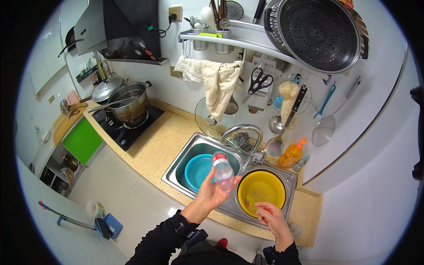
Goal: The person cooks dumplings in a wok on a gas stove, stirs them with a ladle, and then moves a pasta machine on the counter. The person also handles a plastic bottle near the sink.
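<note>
My left hand (212, 192) holds a clear plastic bottle (223, 169) with a red and white label, its open mouth turned toward me. The bottle is above the sink's edge, beside a turquoise basin (192, 170) that sits in the left bowl of a steel sink (170, 172). Over the near rim of a yellow basin (261, 188), my right hand (272, 220) has its fingers curled around a small red thing (267, 210), perhaps a cap. The yellow basin rests in the round right bowl and seems to hold water.
A chrome faucet (260, 132) arches behind the basins. An orange dish-soap bottle (291, 155) stands at the back right. Scissors (260, 81), a spatula (274, 145) and a cream cloth (220, 78) hang on the wall. A steel pot (128, 101) sits on the stove at the left.
</note>
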Motion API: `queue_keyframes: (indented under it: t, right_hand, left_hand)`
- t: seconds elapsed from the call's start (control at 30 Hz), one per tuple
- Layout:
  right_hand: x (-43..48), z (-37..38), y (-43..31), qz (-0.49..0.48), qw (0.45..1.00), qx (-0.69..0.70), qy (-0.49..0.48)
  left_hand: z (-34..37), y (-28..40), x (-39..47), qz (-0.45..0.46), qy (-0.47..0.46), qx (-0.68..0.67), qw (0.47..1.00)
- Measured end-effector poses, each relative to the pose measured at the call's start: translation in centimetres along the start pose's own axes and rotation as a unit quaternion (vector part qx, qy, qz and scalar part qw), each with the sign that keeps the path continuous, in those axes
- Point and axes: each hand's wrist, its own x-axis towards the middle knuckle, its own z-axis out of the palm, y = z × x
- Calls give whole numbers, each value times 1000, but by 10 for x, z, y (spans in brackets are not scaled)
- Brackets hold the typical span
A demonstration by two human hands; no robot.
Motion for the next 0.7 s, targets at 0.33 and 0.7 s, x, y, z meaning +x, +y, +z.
queue_keyframes:
  t: [0.33, 0.7]
  right_hand:
    - [-40, 76, -39, -289, 885, -362, -45]
    - [-17, 61, -22, -221, 890, -394, -61]
  left_hand:
    - [10, -32, -23, 34, -78, 23, 996]
    - [23, -82, -29, 129, -88, 293, 943]
